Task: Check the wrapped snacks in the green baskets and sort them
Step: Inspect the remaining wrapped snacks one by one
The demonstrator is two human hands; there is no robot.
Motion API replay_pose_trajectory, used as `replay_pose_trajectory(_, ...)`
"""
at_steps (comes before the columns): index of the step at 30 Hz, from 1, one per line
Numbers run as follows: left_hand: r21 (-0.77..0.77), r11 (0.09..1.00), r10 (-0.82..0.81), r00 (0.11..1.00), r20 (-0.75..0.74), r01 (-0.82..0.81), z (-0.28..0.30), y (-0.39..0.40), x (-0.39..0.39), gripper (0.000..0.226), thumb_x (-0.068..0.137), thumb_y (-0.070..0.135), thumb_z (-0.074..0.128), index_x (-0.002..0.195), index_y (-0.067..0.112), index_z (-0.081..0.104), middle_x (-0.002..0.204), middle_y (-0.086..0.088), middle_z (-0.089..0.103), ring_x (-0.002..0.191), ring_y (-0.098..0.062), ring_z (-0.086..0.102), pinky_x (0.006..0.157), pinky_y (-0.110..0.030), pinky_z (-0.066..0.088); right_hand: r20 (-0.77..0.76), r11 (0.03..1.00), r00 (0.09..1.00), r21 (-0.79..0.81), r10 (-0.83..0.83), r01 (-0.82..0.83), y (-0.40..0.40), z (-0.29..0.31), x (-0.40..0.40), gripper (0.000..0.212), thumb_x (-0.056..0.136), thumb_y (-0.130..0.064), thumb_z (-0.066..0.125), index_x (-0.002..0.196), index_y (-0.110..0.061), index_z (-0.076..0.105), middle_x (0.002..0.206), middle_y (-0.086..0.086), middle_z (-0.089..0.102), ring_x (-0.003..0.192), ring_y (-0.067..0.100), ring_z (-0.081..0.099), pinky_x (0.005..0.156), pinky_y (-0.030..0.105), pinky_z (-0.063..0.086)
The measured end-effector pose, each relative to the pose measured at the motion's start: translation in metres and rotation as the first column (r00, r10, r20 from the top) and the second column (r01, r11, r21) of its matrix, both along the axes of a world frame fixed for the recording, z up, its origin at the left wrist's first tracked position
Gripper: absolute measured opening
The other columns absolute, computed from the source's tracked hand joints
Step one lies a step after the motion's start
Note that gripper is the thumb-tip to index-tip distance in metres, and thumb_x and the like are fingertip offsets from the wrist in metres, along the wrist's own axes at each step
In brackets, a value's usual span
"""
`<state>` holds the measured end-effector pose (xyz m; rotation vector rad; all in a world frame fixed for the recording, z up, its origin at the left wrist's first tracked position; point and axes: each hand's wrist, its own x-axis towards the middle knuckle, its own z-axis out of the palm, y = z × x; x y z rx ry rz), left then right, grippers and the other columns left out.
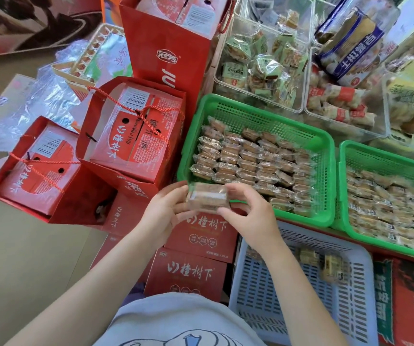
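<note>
One wrapped snack (207, 197), a brown cake in clear film, is held between both hands just in front of the near rim of the left green basket (325, 176). My left hand (166, 213) grips its left end and my right hand (248, 216) pinches its right end. Rows of the same wrapped snacks (251, 161) fill that basket. A second green basket (375, 156) at the right holds more wrapped snacks (388, 208).
A pale blue basket (288, 308) below the green ones holds a few wrapped snacks (330, 265). Red gift bags (136, 136) and red boxes (188, 273) stand at the left and centre. Clear bins of other packaged snacks (263, 68) line the back.
</note>
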<state>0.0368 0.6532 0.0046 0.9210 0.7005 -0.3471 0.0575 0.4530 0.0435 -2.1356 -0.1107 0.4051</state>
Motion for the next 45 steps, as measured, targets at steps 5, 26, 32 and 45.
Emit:
replay_pose_trajectory(5,0.849,0.464,-0.441,0.897,-0.026,0.252,-0.022,0.003,-0.004,0.045,0.099,0.018,0.054,0.144,0.024,0.053,0.146,0.002,0.052,0.107,-0.008,0.064,0.083,-0.020,0.051,-0.181,0.969,0.953,-0.065,-0.245,0.237,0.009,-0.013,0.035,0.028,0.090,-0.040,0.072,0.114,-0.031,0.063,0.104,-0.009,0.066,0.097,0.010,0.064,0.073,0.023,0.050)
replay_pose_trajectory(26,0.962,-0.247,-0.734,0.626,-0.264,0.115,-0.051,0.003,-0.005,0.058,0.080,0.020,0.077,0.133,0.002,0.062,0.146,-0.020,0.053,0.135,-0.037,0.053,0.099,-0.051,0.053,-0.094,0.845,0.994,-0.525,0.058,-0.099,0.064,-0.063,0.106,0.025,0.100,-0.022,0.057,0.110,-0.005,0.072,0.107,0.010,0.069,0.088,0.027,0.066,0.072,0.029,0.047)
replay_pose_trajectory(32,0.892,-0.359,-0.771,0.452,-0.449,0.274,-0.052,-0.012,0.029,0.070,0.105,0.053,0.031,0.161,0.013,0.019,0.169,-0.006,0.009,0.157,-0.023,-0.005,0.126,-0.048,-0.009,-0.173,0.783,0.985,-0.614,-0.006,-0.103,0.067,-0.087,0.116,0.024,0.096,-0.031,0.065,0.093,-0.007,0.068,0.117,0.017,0.066,0.097,0.031,0.066,0.073,0.029,0.044)
replay_pose_trajectory(45,0.913,-0.341,-0.792,0.453,-0.408,0.225,-0.057,-0.005,0.029,0.065,0.103,0.054,0.027,0.158,0.018,0.027,0.168,-0.003,0.020,0.157,-0.019,0.000,0.125,-0.050,-0.006,-0.446,0.982,0.886,0.073,-0.126,0.176,0.032,-0.059,0.111,0.003,0.094,-0.016,0.067,0.092,-0.015,0.067,0.099,0.006,0.070,0.098,0.027,0.066,0.083,0.040,0.055)
